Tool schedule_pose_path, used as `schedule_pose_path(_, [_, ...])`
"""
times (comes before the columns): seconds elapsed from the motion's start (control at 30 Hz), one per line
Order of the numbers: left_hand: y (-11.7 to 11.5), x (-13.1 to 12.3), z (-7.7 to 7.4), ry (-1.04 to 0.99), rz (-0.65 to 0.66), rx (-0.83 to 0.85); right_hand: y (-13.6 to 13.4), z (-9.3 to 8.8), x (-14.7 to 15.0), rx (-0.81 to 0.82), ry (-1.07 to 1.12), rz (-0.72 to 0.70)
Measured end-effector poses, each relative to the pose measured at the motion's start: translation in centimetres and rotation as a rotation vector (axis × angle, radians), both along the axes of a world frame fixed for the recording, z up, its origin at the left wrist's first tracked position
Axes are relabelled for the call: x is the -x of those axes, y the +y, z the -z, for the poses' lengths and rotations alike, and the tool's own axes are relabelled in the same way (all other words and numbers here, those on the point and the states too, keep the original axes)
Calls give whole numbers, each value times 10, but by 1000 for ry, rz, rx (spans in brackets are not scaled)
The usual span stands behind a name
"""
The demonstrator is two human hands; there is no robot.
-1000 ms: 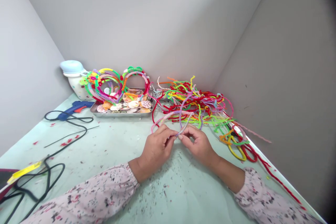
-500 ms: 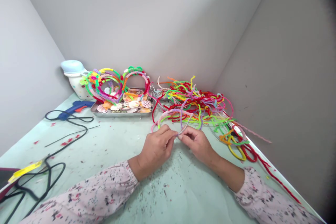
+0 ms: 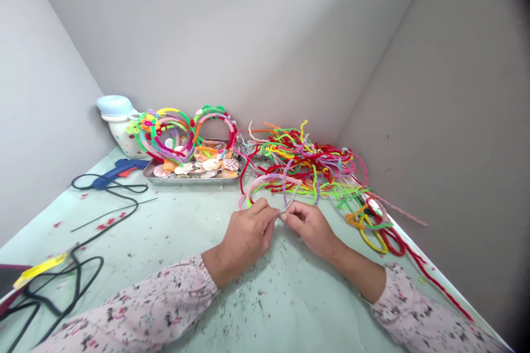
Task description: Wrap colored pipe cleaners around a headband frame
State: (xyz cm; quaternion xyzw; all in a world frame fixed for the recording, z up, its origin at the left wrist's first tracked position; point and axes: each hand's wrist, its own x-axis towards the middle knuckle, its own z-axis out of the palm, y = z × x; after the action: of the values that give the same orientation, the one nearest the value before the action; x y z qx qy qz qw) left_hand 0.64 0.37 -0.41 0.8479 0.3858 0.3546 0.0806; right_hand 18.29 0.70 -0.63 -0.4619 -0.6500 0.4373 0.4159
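In the head view, the left hand (image 3: pixel 244 240) and right hand (image 3: pixel 312 227) meet near the middle of the pale green table (image 3: pixel 165 220), thumbs and fingers pressed together on a fuzzy pink-and-lilac pipe-cleaner loop (image 3: pixel 265 178), which arcs up and away from them. Far left, several decorated pipe-cleaner hoops (image 3: pixel 174 121), apparently finished, lean over a steel tray (image 3: pixel 192 181) of seashells (image 3: pixel 211 164). Far right lies a large tangle of loose coloured pipe-cleaner stems (image 3: pixel 306 157), seemingly much material still unworked. A blue hot-glue gun (image 3: pixel 118 168) and its black cord (image 3: pixel 120 190) rest on the left. No brand or writing is legible.
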Motion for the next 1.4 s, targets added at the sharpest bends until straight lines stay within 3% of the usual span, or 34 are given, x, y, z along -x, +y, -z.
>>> schedule_pose_path(0.3, [1,-1,2,-47,-26,3,0,-1,1,-90,-36,26])
schedule_pose_path(0.6, [1,0,3,-28,-15,-8,1,1,1,-9,-25,16])
schedule_pose_path(0.87, [-1,-1,3,26,-36,-26,3,6,0,-37,-73,4])
schedule_pose_path(0.97, [-1,-2,3,-30,-52,-17,1,4,2,-157,-112,28])
schedule_pose_path(1.13, [1,-3,-3,-255,-129,41,-7,-5,1,-525,-195,143])
schedule_pose_path(1.23, [2,-1,-5,-370,-179,77,-9,-3,-1,-625,-261,5])
schedule_pose_path(1.33, [1,-1,-8,-428,-184,89,-6,4,1,-591,-399,-203])
schedule_pose_path(1.4, [0,-1,-9,-450,-170,90,-4,8,3,-575,-434,-182])
